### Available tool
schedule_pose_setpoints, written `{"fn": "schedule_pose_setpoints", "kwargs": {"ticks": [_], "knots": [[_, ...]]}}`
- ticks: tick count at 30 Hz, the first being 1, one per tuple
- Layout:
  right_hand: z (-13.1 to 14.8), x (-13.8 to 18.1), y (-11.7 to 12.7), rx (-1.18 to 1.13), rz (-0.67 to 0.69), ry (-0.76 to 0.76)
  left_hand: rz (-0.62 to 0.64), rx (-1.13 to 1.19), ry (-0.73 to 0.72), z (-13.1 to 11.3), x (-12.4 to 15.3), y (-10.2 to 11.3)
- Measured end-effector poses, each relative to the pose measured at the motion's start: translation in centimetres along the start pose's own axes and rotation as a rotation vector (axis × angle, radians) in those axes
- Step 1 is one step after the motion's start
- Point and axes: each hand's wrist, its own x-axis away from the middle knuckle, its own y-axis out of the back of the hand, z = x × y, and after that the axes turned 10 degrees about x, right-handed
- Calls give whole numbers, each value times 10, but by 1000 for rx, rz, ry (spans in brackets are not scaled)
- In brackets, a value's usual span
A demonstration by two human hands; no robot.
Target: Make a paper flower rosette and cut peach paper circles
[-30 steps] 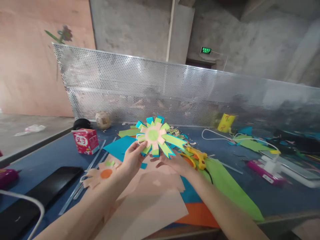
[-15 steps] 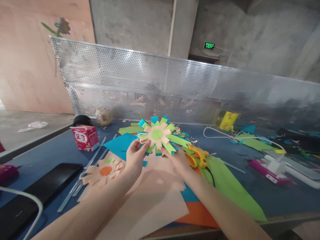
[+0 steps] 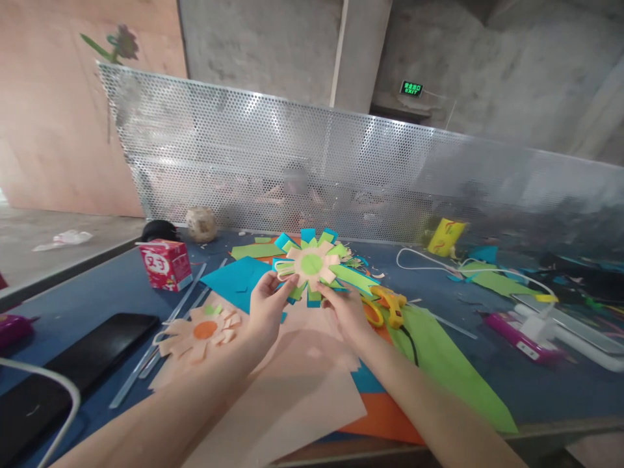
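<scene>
A layered paper flower (image 3: 312, 264), with a green centre and peach, green and blue petals, is held up between both hands above the table. My left hand (image 3: 270, 299) pinches its lower left edge, beside a white looped cord. At the lower right, my right hand (image 3: 344, 309) grips the petals between thumb and fingers. Below my hands lie large peach sheets (image 3: 297, 390). A second flower, peach with an orange centre (image 3: 205, 330), rests by my left forearm. To the right of my right hand is a yellow glue gun (image 3: 391, 304) with a black cord.
A red and white box (image 3: 166, 264) and a black phone (image 3: 73, 370) are on the left. Clear glue sticks (image 3: 180, 305) lie near them. Green sheets (image 3: 453, 370), a purple power strip (image 3: 524, 338) and a white cable are to the right. A perforated metal panel (image 3: 234, 149) borders the back.
The held flower and both hands have shifted slightly right in the view. The flower's tilt looks a little different. Both hands keep their hold.
</scene>
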Motion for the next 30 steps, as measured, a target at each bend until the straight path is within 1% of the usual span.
{"fn": "schedule_pose_setpoints", "kwargs": {"ticks": [2, 7, 11, 15, 20, 24, 27, 30], "knots": [[0, 0, 0, 3, 4, -3, 0, -4, 3, 0, 0, 0], [1, 0, -1, -18, -17, -86, 2, -17, 13, -1, 1, 0], [-2, -1, 0, 11, -34, -79, -5, -31, 20, -1, -1, 1], [-3, -1, 1, 39, -30, -116, -11, -42, 17, -1, -1, 2], [7, 5, 0, -85, 135, -114, -48, -24, -27, -2, -2, 2], [12, 8, 0, -151, 280, -147, -83, 2, -43, -4, -3, 3], [10, 6, 0, -110, 410, -153, -73, 13, -49, -5, -3, 3], [6, 2, 3, -33, 448, -142, -71, 16, -40, -7, -3, 2]]}}
